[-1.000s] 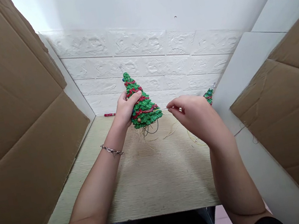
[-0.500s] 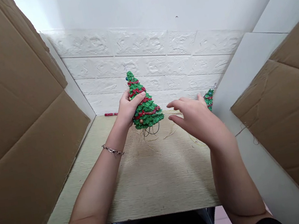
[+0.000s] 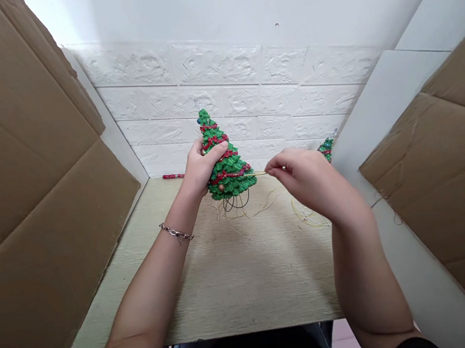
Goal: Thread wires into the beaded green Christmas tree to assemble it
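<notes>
My left hand (image 3: 202, 164) is closed around the left side of a green Christmas tree figurine (image 3: 231, 165) with red garlands and small ball ornaments, its tip pointing up. To its right, my right hand (image 3: 300, 177) pinches a thin pale yellow wire (image 3: 258, 174) that runs taut from the lower right of the figurine. Dark and pale wires (image 3: 237, 201) hang in loops below the figurine's base. Where the wire enters the figurine is too small to make out.
A second green tree figurine (image 3: 325, 149) stands at the back right, partly hidden by my right hand. Loose pale wire (image 3: 306, 218) lies on the wooden tabletop (image 3: 241, 279). A red pen-like item (image 3: 173, 176) lies by the back wall. Cardboard panels (image 3: 39, 188) flank both sides.
My right hand's fingers were apart near the wire; now they are closed on it. The left hand and figurine have barely moved.
</notes>
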The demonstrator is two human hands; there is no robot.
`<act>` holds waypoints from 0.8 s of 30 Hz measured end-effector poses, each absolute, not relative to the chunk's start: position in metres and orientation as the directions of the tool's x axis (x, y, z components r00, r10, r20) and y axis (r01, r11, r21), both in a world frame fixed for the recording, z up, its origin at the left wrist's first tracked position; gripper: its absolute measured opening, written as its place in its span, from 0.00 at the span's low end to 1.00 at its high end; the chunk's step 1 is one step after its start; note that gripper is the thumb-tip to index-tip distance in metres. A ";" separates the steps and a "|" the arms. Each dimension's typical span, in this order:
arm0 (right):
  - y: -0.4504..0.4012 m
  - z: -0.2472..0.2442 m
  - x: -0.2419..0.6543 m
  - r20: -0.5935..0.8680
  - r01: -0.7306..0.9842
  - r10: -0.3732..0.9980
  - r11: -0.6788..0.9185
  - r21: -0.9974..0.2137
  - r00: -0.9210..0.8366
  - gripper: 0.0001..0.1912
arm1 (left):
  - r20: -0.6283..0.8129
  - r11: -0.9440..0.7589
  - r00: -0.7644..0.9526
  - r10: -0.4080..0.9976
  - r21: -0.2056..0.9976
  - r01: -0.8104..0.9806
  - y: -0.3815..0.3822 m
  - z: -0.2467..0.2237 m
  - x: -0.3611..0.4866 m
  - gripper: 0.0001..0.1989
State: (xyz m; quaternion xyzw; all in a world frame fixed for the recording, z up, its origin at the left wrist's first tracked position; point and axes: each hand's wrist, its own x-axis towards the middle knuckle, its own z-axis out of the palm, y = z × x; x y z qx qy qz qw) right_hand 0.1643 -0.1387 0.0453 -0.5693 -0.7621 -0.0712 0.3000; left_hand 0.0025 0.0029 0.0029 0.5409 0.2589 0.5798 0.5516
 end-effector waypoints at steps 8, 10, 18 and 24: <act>-0.118 0.030 0.147 0.569 0.874 0.783 0.436 -0.214 -0.251 0.06 | 0.365 -0.283 0.224 0.904 0.902 -0.327 -0.005 0.005 0.006 0.22; -0.119 0.033 0.148 0.635 0.872 0.736 0.448 -0.196 -0.235 0.05 | 0.362 -0.278 0.211 0.908 0.898 -0.341 -0.005 0.006 0.005 0.22; -0.111 0.031 0.164 0.793 0.807 0.609 0.465 -0.364 0.007 0.03 | 0.353 -0.266 0.143 0.925 0.867 -0.420 0.002 0.007 0.001 0.21; -0.087 0.014 0.151 0.760 0.593 0.636 0.563 -0.575 0.133 0.05 | 0.345 -0.276 0.088 0.934 0.858 -0.433 0.003 0.008 0.000 0.22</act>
